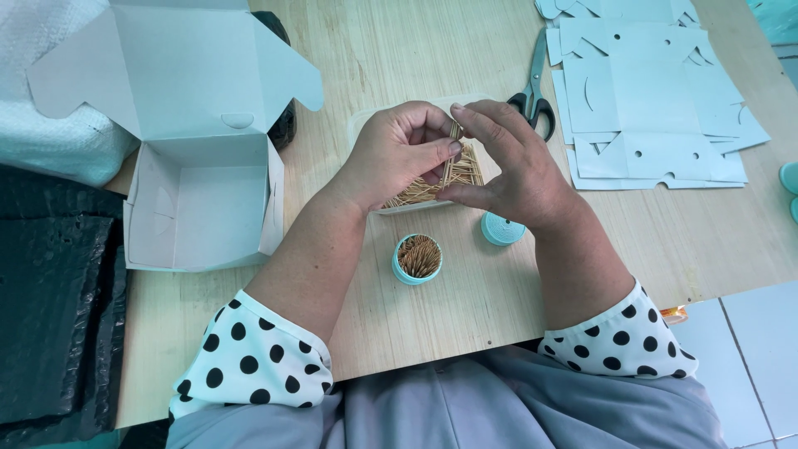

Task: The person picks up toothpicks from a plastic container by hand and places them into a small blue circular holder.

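My left hand (397, 154) and my right hand (507, 166) meet over a clear tray (359, 125) of loose toothpicks (416, 193). Together their fingertips pinch a small upright bundle of toothpicks (454, 150) above the tray. Just in front of the tray stands a small teal round holder (418, 259), open on top and filled with toothpicks. Its teal lid (502, 230) lies on the wooden table beside my right wrist.
An open white cardboard box (199, 199) stands at the left. Black-handled scissors (534, 91) lie behind the tray, next to a stack of flat pale-blue box blanks (657, 108). Black foam (50, 308) lies off the table's left edge.
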